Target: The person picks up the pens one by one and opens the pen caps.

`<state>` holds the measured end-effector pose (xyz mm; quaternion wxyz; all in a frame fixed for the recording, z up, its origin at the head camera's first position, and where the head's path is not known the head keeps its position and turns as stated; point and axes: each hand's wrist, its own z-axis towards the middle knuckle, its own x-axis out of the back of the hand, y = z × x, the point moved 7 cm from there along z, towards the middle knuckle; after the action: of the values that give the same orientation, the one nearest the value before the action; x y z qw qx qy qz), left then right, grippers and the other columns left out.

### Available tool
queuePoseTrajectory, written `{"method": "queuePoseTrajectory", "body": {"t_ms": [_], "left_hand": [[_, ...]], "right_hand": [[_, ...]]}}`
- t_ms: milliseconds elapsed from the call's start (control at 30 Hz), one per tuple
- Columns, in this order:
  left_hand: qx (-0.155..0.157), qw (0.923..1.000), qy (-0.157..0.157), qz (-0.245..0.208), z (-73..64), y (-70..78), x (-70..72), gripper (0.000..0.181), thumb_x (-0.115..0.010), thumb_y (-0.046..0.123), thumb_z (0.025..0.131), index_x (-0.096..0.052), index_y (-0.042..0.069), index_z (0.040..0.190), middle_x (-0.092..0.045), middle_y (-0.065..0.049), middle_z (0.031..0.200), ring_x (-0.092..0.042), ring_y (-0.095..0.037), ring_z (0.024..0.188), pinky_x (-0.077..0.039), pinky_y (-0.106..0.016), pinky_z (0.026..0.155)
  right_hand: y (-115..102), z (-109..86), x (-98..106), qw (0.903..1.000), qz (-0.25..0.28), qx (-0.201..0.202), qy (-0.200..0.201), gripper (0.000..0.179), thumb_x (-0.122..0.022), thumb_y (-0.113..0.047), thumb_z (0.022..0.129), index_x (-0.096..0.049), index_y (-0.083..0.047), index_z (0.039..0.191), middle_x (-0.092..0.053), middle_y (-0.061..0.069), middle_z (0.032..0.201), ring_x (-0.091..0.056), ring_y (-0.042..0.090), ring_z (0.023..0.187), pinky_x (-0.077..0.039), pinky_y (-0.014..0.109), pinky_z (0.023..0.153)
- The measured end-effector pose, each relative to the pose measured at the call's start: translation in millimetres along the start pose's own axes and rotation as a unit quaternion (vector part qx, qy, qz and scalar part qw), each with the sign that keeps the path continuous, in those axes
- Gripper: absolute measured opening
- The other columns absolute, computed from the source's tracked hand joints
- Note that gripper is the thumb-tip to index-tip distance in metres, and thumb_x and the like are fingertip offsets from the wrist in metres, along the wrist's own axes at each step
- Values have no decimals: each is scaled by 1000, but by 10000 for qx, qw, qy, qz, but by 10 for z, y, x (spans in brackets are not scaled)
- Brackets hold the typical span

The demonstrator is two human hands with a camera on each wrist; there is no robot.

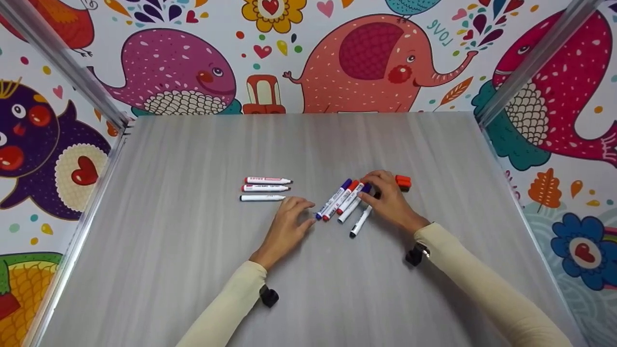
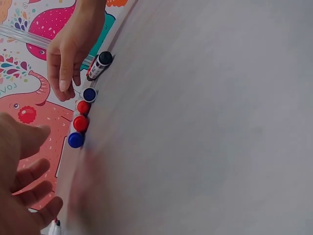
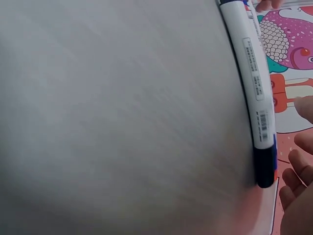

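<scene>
Several white whiteboard markers lie side by side at a slant on the table: a blue marker (image 1: 333, 198), red markers (image 1: 340, 202), a dark-blue-capped marker (image 1: 351, 210) and a black marker (image 1: 360, 222). Over their far right ends hovers my right hand (image 1: 391, 201), fingers loosely bent. In the right wrist view its fingers are apart from a dark-capped marker (image 3: 253, 83). My left hand (image 1: 288, 226) is spread beside the blue marker's near end, thumb and fingers apart; whether it touches is unclear. Round blue and red cap ends (image 2: 80, 123) show in the left wrist view.
Left of the slanted group, three markers (image 1: 266, 188) lie in a stacked row, the nearest by my left fingers. Behind my right hand is a small orange-red item (image 1: 403, 182), partly hidden. Metal rails (image 1: 535, 58) and a cartoon-printed wall (image 1: 270, 53) border the grey table (image 1: 168, 270).
</scene>
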<state>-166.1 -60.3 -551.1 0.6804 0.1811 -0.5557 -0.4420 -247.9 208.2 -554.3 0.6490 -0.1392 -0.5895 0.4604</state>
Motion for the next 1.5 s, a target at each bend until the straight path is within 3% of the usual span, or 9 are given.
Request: {"method": "queuePoseTrajectory", "body": {"t_ms": [233,500,733,1000,1500], "left_hand": [[-171,9996,216,-45,14,-45,-55,30,-88,5,93,-78,-1,121,-71,-9,119,-60,-28,119,-50,-46,105],[-182,9995,262,1,-4,-109,-96,29,-87,4,93,-79,0,120,-70,-9,120,-59,-28,122,-49,-46,106],[-101,9997,206,64,19,-114,-141,29,-87,3,93,-78,0,121,-69,-8,122,-57,-27,125,-48,-47,108],[-58,9999,113,87,10,-118,-216,27,-87,4,93,-79,1,119,-69,-8,120,-55,-29,128,-46,-47,112],[-88,9997,123,170,38,-122,-245,27,-87,5,93,-79,0,118,-69,-10,123,-52,-33,134,-43,-50,116]], "right_hand": [[7,29,-55,9995,-13,241,196,34,-86,-11,97,-75,2,125,-64,18,133,-52,36,128,-42,48,109],[30,68,-140,9999,-28,-159,-13,29,-82,-14,101,-75,1,125,-60,17,137,-47,34,134,-40,48,115],[-2,143,-148,9998,-44,-196,77,32,-83,-13,100,-76,3,127,-61,17,136,-48,35,133,-42,49,113],[22,151,-234,9992,-86,-374,-135,34,-82,-16,102,-74,2,130,-58,15,138,-46,31,136,-44,45,116],[22,204,-283,9987,-491,83,139,36,-86,-15,98,-75,5,125,-61,20,135,-47,38,132,-42,51,111]]}}
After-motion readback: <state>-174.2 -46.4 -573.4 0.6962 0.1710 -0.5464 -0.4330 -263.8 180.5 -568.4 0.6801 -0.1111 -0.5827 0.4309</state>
